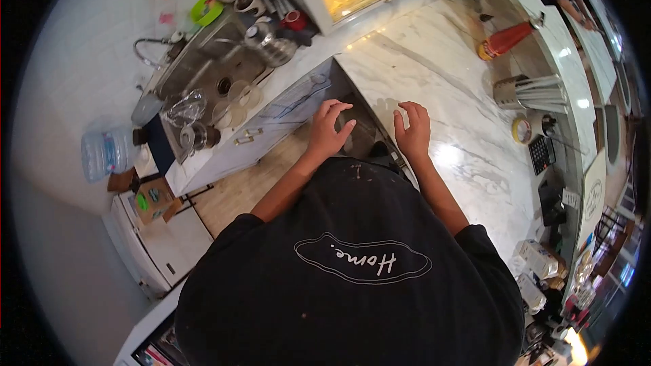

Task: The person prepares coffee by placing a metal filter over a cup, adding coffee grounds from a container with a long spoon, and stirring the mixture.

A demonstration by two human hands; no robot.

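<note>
In the head view, we hold our left hand (330, 127) with fingers curled and slightly apart, gripping nothing, over the dark gap at the edge of the marble counter (447, 81). Our right hand (412, 129) rests on that counter just beside the gap, fingers loosely spread and empty. Well apart to the left, a sink (217, 68) holds glasses, and a water bottle (107, 152) lies near it.

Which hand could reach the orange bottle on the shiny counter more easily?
Probably the right hand. It lies open on the marble counter, on the same side as the orange bottle. The left hand curls at the counter's left edge, farther away.
</note>
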